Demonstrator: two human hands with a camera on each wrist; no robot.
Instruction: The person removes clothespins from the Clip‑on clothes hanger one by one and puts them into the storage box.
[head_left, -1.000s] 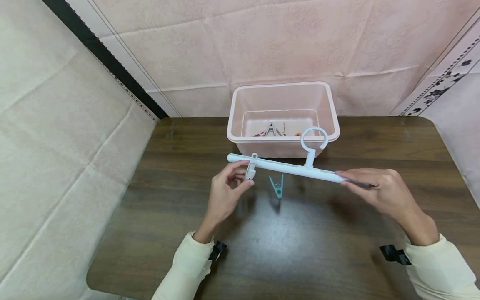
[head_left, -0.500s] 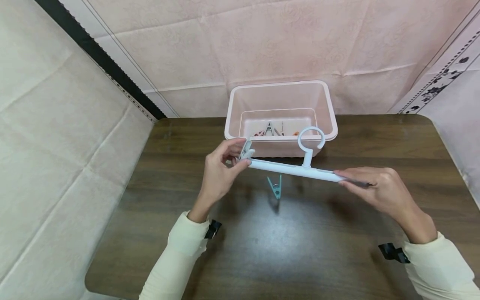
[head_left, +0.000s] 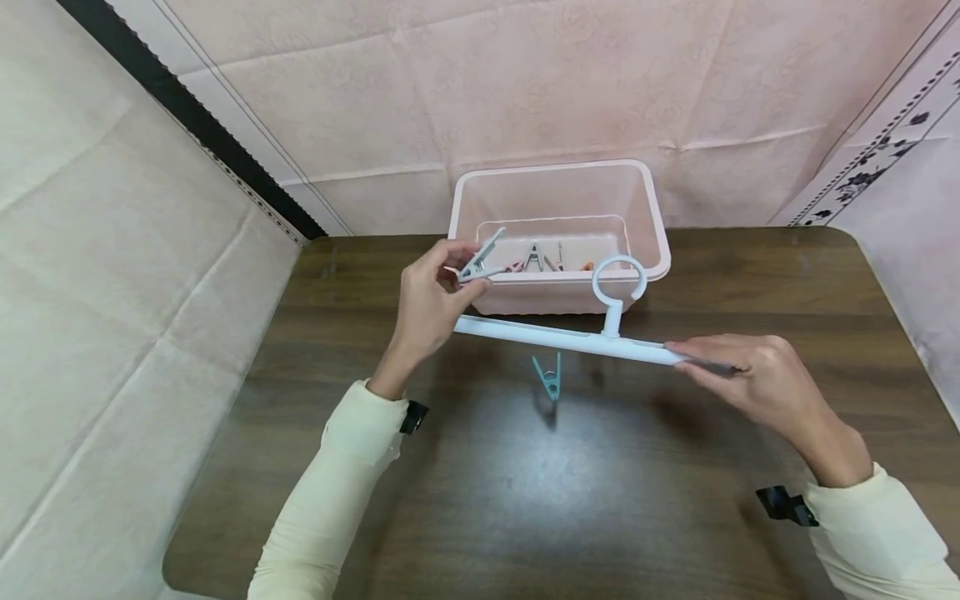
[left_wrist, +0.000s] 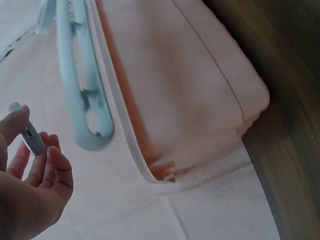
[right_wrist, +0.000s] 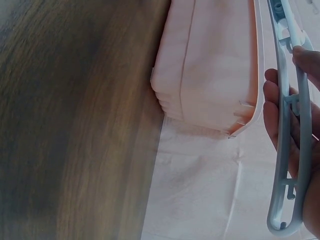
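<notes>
A pale blue clothes hanger (head_left: 555, 336) with a ring-shaped hook is held up in front of the bin. My right hand (head_left: 757, 379) grips its right end; in the right wrist view, fingers wrap behind the slotted hanger (right_wrist: 282, 150). My left hand (head_left: 431, 304) pinches a grey-blue clothespin (head_left: 480, 258) above the hanger's left end, apart from it. The left wrist view shows that clothespin (left_wrist: 32, 139) between thumb and fingers. A teal clothespin (head_left: 551, 383) is just below the hanger's middle, legs upward; whether it touches the table cannot be made out.
A pink plastic bin (head_left: 558, 297) stands at the table's far edge, with several small things inside, including a grey clothespin (head_left: 533, 257). The dark wooden table (head_left: 540, 517) meets cloth-covered walls (head_left: 562, 83) behind and at the sides.
My left hand has moved up and left from the hanger's left end, carrying the grey-blue clothespin off the bar. My right hand and the hanger have hardly moved.
</notes>
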